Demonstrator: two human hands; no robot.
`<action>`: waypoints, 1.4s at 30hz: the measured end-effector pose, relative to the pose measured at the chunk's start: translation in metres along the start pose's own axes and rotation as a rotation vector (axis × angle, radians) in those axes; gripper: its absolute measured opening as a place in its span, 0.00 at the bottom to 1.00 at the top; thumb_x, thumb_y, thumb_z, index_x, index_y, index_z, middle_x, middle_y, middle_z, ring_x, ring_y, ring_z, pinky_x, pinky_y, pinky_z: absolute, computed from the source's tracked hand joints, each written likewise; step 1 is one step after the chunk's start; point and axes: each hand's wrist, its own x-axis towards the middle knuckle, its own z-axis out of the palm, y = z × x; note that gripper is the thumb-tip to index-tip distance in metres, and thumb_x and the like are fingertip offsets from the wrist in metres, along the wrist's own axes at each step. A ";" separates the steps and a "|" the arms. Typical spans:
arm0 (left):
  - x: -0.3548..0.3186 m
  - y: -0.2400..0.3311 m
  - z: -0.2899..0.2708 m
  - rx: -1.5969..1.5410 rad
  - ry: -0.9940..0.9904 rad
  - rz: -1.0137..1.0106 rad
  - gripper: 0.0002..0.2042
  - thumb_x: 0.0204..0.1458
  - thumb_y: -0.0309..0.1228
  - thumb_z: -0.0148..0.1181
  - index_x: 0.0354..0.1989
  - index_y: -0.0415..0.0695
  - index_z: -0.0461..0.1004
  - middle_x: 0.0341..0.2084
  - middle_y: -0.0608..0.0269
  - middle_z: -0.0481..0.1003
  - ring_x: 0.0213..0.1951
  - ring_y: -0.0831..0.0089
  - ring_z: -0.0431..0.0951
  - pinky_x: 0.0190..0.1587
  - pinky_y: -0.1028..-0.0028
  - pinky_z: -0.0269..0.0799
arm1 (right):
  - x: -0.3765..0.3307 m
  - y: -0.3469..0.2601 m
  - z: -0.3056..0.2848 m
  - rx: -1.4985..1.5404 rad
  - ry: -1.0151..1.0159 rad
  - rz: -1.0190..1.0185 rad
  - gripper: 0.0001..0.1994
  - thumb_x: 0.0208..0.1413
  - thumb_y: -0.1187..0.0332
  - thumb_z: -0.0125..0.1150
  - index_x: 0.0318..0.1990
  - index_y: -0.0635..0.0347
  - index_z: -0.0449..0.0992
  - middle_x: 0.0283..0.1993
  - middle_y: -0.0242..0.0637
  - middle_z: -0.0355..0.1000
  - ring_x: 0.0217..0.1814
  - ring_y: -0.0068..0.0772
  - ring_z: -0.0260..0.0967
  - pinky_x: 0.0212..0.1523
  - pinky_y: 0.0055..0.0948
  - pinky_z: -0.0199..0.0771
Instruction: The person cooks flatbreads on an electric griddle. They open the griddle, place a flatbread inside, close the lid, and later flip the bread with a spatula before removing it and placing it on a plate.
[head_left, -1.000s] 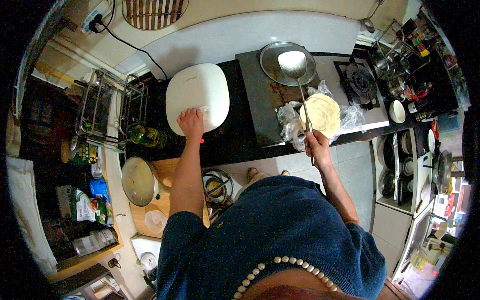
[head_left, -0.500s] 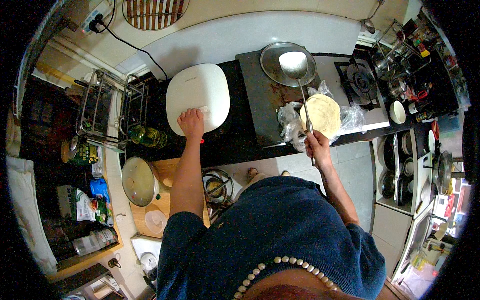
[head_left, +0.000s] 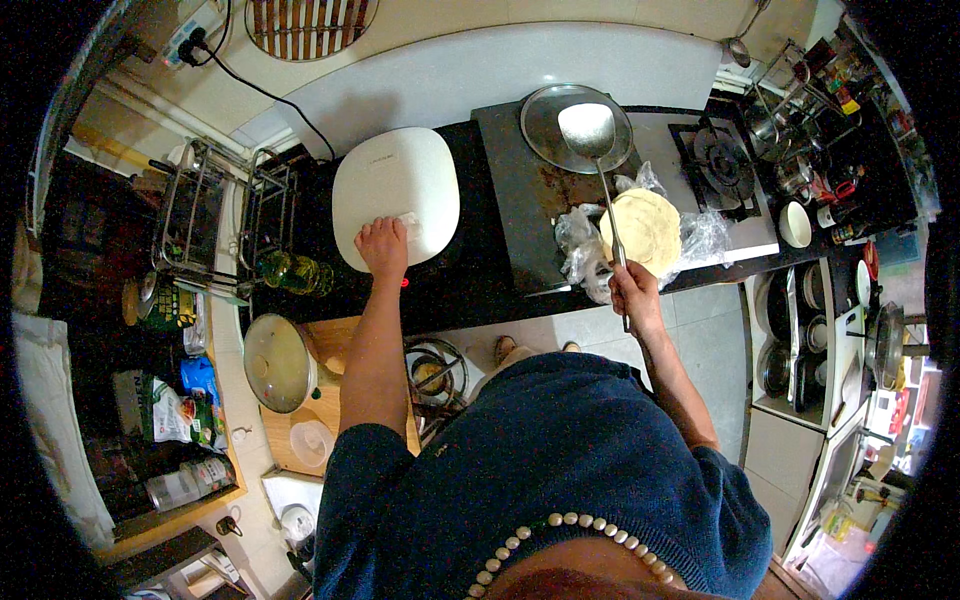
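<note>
White lid (head_left: 396,185) of squarish appliance sat at wearer's eleven o'clock; left hand (head_left: 382,248) lay over its six-o'clock part, fingers close together—gripping or only steadying, could not tell. Right hand's (head_left: 636,292) fingers wrapped metal spatula (head_left: 615,235), blade toward twelve, likely keeping it off pale flatbread (head_left: 648,230). Flatbread lay at one o'clock on crumpled plastic (head_left: 580,245), probably against sticking—near stove's (head_left: 660,135) front edge. Dark table (head_left: 480,240) strip between lid and stove gave sideways room.
</note>
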 end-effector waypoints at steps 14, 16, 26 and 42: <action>0.004 -0.019 0.010 -0.169 -0.173 0.022 0.16 0.55 0.44 0.44 0.33 0.46 0.74 0.34 0.61 0.75 0.41 0.56 0.71 0.48 0.54 0.59 | -0.005 -0.005 0.009 -0.034 0.003 -0.002 0.09 0.59 0.63 0.51 0.36 0.61 0.70 0.19 0.25 0.61 0.14 0.15 0.54 0.12 0.17 0.51; 0.005 -0.018 0.005 -0.242 -0.208 -0.019 0.16 0.54 0.45 0.44 0.33 0.47 0.75 0.34 0.61 0.75 0.40 0.55 0.71 0.47 0.53 0.59 | -0.005 -0.004 0.010 -0.031 -0.009 0.000 0.09 0.59 0.64 0.51 0.36 0.61 0.70 0.19 0.26 0.62 0.14 0.15 0.54 0.12 0.17 0.51; 0.014 -0.023 0.002 -0.229 -0.458 -0.043 0.20 0.47 0.53 0.53 0.38 0.50 0.76 0.38 0.64 0.74 0.47 0.59 0.68 0.52 0.53 0.54 | -0.006 0.001 0.001 -0.038 -0.031 0.022 0.11 0.60 0.64 0.50 0.41 0.62 0.70 0.20 0.26 0.62 0.14 0.15 0.54 0.12 0.17 0.53; 0.014 -0.022 -0.013 -0.252 -0.516 -0.010 0.26 0.33 0.48 0.69 0.42 0.51 0.74 0.40 0.64 0.72 0.47 0.61 0.67 0.52 0.56 0.55 | -0.005 -0.001 0.004 -0.038 -0.021 -0.006 0.10 0.60 0.64 0.51 0.38 0.62 0.70 0.21 0.27 0.63 0.14 0.14 0.53 0.12 0.17 0.51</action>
